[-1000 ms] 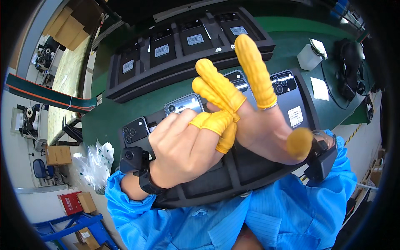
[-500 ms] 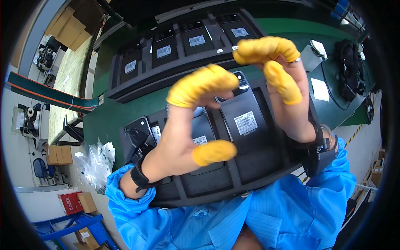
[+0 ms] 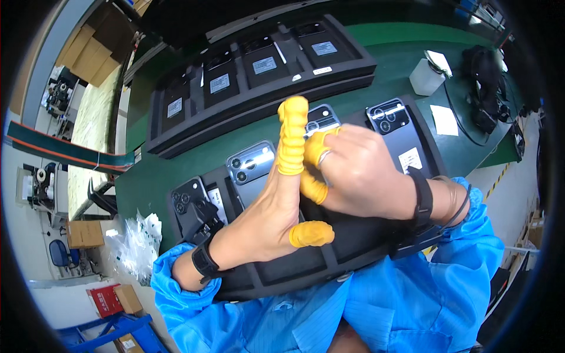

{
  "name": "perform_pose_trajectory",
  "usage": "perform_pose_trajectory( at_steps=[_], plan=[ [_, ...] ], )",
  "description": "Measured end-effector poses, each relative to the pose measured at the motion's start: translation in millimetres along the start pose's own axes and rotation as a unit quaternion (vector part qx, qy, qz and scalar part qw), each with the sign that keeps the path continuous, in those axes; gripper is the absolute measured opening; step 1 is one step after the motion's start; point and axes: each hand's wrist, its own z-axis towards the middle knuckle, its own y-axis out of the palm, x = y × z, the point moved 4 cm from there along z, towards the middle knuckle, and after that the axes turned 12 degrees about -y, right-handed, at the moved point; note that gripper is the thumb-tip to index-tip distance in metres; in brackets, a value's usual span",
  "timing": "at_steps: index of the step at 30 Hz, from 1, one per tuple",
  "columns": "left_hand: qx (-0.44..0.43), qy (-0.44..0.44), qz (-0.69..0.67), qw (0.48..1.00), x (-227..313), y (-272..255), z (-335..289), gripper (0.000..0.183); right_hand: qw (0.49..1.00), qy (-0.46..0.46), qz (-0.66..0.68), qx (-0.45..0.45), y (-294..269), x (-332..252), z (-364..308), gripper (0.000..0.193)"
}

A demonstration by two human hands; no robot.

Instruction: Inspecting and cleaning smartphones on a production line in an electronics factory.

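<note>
My left hand (image 3: 272, 212) hovers over the near black foam tray (image 3: 289, 266). Its fingers point up and its thumb is spread away; yellow finger cots cover fingers and thumb. Close against those fingers is my right hand (image 3: 360, 173), curled closed, also in yellow finger cots. Whether its fingertips pinch anything is hidden. Beneath the hands the tray holds smartphones with their camera sides up: one at the left (image 3: 189, 199), a silvery one (image 3: 253, 167), one partly covered behind my fingers (image 3: 321, 116), and a dark one with a white label (image 3: 395, 126) at the right.
Behind stands another black foam tray (image 3: 176, 138) holding several labelled dark phones. Clear plastic bags (image 3: 138, 244) lie at the left. A white container (image 3: 426, 79), a paper sheet (image 3: 445, 120) and a black bag (image 3: 485, 94) sit on the green table (image 3: 394, 65) at the right.
My right hand has come left and down from above the tray's right side to my left hand, its fingers curling closed. My left fingers have straightened upward. The right-hand phone now shows.
</note>
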Motion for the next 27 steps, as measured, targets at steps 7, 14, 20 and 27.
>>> perform_pose_trajectory(
  at_steps=[7, 14, 20, 27],
  plan=[
    [-0.012, -0.036, -0.043, 0.998, 2, 8, 1, 0.131, 0.999, -0.026, 0.033, 0.020, 4, -3, -7, 0.025],
    [0.043, -0.085, -0.240, 0.966, 16, 3, 0, 0.138, 0.998, -0.032, 0.056, -0.006, -11, -21, -2, 0.022],
    [0.246, -0.094, -0.191, 0.946, 7, -38, -3, 0.133, 0.999, 0.035, 0.012, 0.022, -98, 38, -29, 0.038],
    [0.260, -0.130, 0.061, 0.955, 35, -80, -16, 0.095, 0.912, 0.287, -0.272, -0.113, -161, 171, -142, 0.068]
  ],
)
